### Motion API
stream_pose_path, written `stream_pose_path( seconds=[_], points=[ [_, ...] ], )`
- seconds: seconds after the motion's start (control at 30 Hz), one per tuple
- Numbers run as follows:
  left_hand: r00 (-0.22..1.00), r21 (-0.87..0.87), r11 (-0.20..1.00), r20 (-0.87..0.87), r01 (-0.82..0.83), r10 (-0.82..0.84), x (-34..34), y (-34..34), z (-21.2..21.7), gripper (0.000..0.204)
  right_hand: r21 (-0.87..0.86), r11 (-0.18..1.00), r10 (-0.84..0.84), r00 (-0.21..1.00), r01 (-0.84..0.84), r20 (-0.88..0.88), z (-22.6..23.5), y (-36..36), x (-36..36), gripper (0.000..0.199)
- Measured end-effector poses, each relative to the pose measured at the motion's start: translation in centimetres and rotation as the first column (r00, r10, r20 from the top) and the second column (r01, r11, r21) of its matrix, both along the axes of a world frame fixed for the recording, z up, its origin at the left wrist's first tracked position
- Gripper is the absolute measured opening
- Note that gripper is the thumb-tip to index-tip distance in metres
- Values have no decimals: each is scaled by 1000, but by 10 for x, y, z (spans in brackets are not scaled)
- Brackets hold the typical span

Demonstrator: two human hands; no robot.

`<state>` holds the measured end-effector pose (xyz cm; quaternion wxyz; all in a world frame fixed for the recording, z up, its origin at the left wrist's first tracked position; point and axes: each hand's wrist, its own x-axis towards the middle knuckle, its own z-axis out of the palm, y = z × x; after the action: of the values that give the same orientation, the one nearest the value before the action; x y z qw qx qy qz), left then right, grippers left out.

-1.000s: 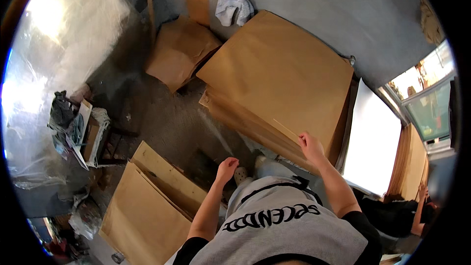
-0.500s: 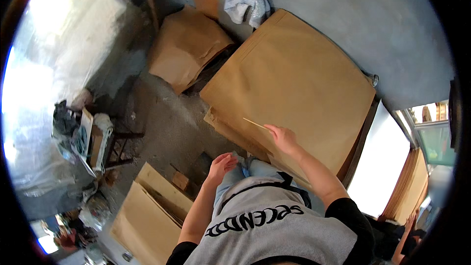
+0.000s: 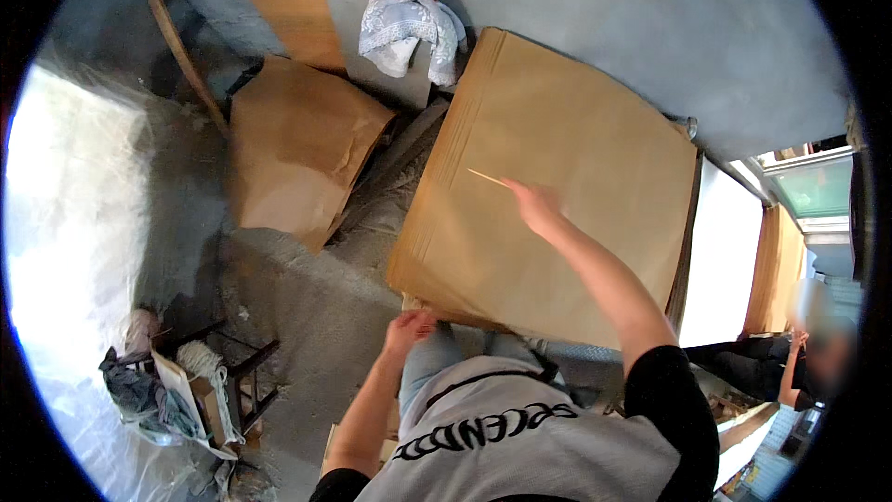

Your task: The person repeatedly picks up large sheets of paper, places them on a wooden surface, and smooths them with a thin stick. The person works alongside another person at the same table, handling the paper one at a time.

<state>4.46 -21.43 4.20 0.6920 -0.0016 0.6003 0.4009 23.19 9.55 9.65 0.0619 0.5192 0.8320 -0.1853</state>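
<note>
A big stack of brown paper sheets (image 3: 576, 186) fills the middle of the view, its left side showing several layered edges. Over its surface my right hand (image 3: 539, 206) is closed around one end of a thin pale stick (image 3: 488, 176), which points to the left. At the stack's near left corner is my left hand (image 3: 409, 327), its fingers curled inward close to the paper's edge. Whatever those fingers hold, if anything, is hidden.
Folded brown paper (image 3: 297, 149) lies to the far left, near a patterned cloth (image 3: 409, 28) draped over a grey board. A dark stool (image 3: 246, 376) with cloths and cords stands at left. White sheets (image 3: 720, 251) lean at right; another person (image 3: 790, 363) is beyond.
My view has turned and shifted. The right hand with the stick has moved farther over the stack. My left hand has come to the stack's near left corner, its fingers now curled.
</note>
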Motion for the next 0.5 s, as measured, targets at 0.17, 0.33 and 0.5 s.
stream_pose_path(
  seconds=[0.17, 0.33, 0.5],
  points=[
    [978, 60, 988, -143, -142, 150, -105, 30, -4, 18, 46, 996, 69, 968, -83, 243, 9, 42, -91, 44],
    [973, -137, 973, -163, -186, 163, -167, -17, -36, 15, 53, 999, -15, 972, 3, 233, -32, 32, 8, 38],
    [982, -191, 976, -177, -104, 70, -174, -8, -47, 15, 107, 988, 82, 965, -111, 247, 1, 53, -8, 32]
  ],
)
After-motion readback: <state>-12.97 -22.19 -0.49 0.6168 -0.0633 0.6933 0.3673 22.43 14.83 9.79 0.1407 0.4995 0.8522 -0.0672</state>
